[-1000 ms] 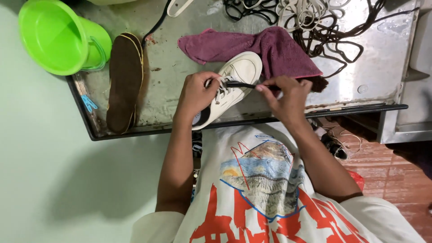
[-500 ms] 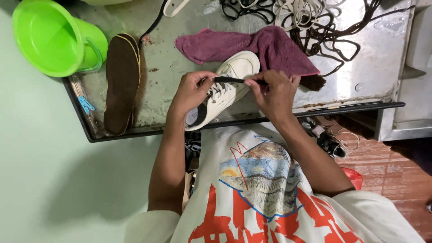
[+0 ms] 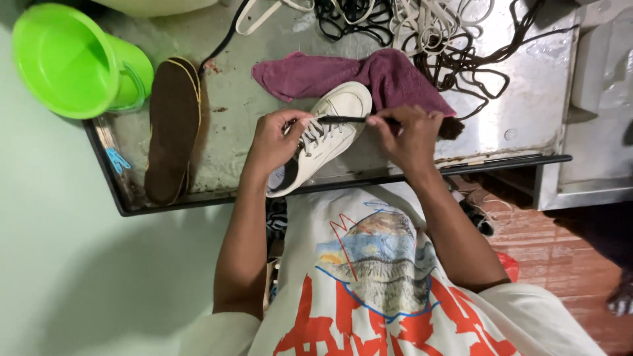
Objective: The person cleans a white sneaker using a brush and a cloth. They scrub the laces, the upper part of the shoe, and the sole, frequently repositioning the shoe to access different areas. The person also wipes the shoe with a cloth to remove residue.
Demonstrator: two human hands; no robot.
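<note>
Hands: both sit on the white sneaker [image 3: 326,142] at the near edge of the metal table [image 3: 527,105], close together but apart, with the shoe's laced top between them.
Left hand: I see the left hand [image 3: 277,142] wrapped over the heel end of the sneaker, fingers curled shut on its side and thumb near the laces.
Right hand: the right hand [image 3: 412,138] is pinched shut on a thin dark tool [image 3: 349,120], a slim stick-like piece; I cannot tell what kind.
Tool: it runs level from the right fingers toward 9 o'clock, its far end reaching the lace area.
Sneaker: it lies slanted, toe toward 1 o'clock, heel toward 7 o'clock, heel end hanging just past the table's front rim.
Cloth: a maroon cloth [image 3: 316,74] lies crumpled at 12 o'clock of the sneaker, touching its toe and passing behind the right hand.
Insole: a brown insole [image 3: 173,125] lies flat at 9 o'clock of the left hand, well apart from it, long axis running near to far.
Bucket: a bright green bucket [image 3: 72,62] lies tipped at 10 o'clock, just beside the insole's far end.
Laces: a tangle of black and pale laces [image 3: 428,33] sits at 1 o'clock, beyond the cloth.
Shirt: I note a white printed shirt [image 3: 376,290] at 6 o'clock, below the forearms.
</note>
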